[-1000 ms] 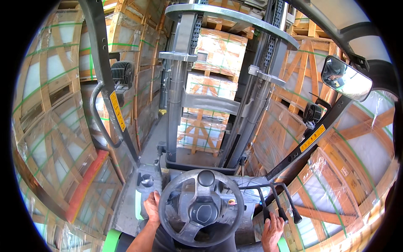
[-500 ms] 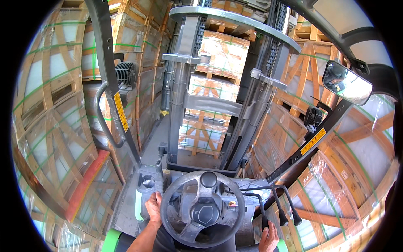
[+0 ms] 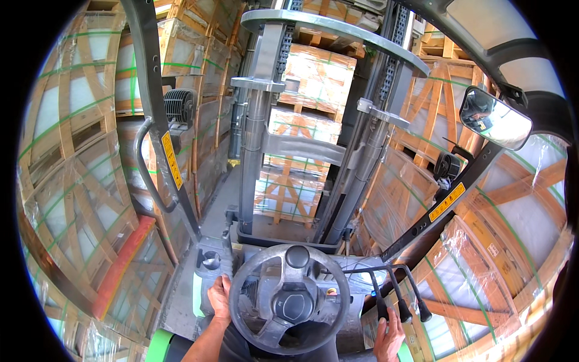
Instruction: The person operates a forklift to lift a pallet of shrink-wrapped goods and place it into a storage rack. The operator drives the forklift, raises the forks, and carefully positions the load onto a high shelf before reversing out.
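I sit behind a grey forklift steering wheel (image 3: 297, 247) with a round knob (image 3: 297, 256) at its top. My left hand (image 3: 219, 298) is closed at the wheel's left rim, its fingertips partly hidden there. On the right, my right hand (image 3: 389, 338) has its fingers stretched up and apart, touching the black grip of the nearest control lever (image 3: 382, 309). Two more black-knobbed levers, a middle one (image 3: 404, 314) and an outer one (image 3: 425, 314), stand just to its right, untouched.
The forklift mast (image 3: 254, 151) rises ahead, with stacked wooden crates (image 3: 295, 190) beyond it. Plastic-wrapped crates crowd the left (image 3: 78, 199) and right (image 3: 482, 271) sides. A mirror (image 3: 496, 117) hangs at upper right. A red beam (image 3: 123, 265) lies against the left crates.
The nearest lever has tilted slightly forward, away from me. My right hand's fingers have spread and shifted beside its grip. My left hand stays at the wheel.
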{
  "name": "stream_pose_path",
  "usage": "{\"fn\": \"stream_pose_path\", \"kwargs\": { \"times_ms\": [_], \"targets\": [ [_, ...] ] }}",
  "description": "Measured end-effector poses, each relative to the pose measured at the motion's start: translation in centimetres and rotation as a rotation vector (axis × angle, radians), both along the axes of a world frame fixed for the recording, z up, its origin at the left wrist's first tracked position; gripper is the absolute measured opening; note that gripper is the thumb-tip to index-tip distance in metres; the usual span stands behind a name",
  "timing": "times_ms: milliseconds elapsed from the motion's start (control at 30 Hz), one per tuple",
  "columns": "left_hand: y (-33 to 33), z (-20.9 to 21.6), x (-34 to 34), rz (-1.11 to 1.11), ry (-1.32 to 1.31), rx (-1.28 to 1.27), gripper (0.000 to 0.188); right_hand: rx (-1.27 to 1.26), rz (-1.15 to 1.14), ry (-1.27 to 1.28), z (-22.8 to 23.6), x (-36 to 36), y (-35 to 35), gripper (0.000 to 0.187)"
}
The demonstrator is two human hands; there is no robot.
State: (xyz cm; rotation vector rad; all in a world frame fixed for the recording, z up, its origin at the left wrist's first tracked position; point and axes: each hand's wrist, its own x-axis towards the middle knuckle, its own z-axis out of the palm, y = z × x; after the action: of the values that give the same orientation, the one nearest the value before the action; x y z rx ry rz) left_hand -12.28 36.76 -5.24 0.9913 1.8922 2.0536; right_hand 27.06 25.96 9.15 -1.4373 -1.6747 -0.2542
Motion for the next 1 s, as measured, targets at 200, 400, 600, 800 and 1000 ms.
{"fn": "stream_pose_path", "kwargs": {
  "times_ms": [200,400,600,800,1000],
  "targets": [
    [-0.8,1.6,0.3,-0.010,0.027,-0.045,0.043,0.182,0.008,-0.082,0.0,2.5,1.7,0.024],
    [-1.4,1.9,0.6,-0.047,-0.002,-0.115,0.048,0.266,-0.205,-0.174,-0.2,7.2,1.1,0.025],
    [-0.4,0.2,0.6,0.015,0.006,0.000,0.044,0.204,-0.264,-0.090,-1.3,9.8,2.1,0.027],
    [0.1,-0.3,-0.4,-0.018,0.026,0.004,0.048,0.327,-0.342,-0.101,-0.7,10.9,2.5,0.028],
    [0.2,-0.3,0.0,-0.016,0.001,-0.007,0.048,0.077,-0.176,0.463,-3.4,14.1,4.5,0.031]
  ]
}}
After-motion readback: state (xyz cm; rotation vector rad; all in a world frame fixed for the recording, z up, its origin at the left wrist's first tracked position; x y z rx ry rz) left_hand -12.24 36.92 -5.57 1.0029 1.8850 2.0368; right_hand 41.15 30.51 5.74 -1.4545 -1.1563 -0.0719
